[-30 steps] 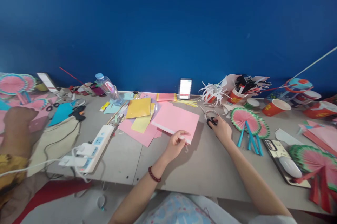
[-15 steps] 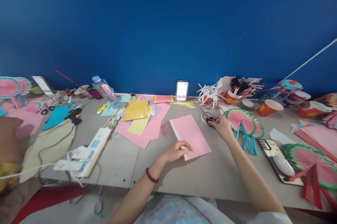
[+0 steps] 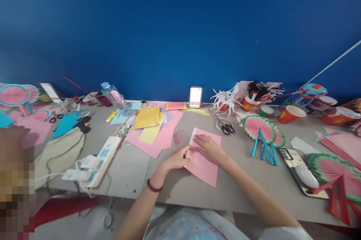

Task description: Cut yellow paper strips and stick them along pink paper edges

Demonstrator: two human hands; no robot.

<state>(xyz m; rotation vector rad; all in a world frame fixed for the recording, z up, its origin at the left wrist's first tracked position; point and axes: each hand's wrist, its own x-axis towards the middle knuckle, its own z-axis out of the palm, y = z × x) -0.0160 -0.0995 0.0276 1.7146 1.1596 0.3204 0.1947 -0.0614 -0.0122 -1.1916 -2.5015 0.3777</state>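
A pink sheet of paper lies on the table in front of me, a paler strip along its left edge. My left hand grips that edge, thumb and fingers pinched on the paper. Flat across the upper part of the sheet rests my right hand, its fingers stretched out toward the left edge. Black-handled scissors lie on the table beyond my right hand, their blades over a roll of tape.
Yellow and pink papers lie left of centre, near a power strip and a tilted bottle. To the right are paper fans, a phone with a white mouse on it, and paper cups. A person's arm is at far left.
My right hand has let go of the scissors and come over onto the pink paper. The sheet has been drawn nearer and turned, with my left hand still on its edge.
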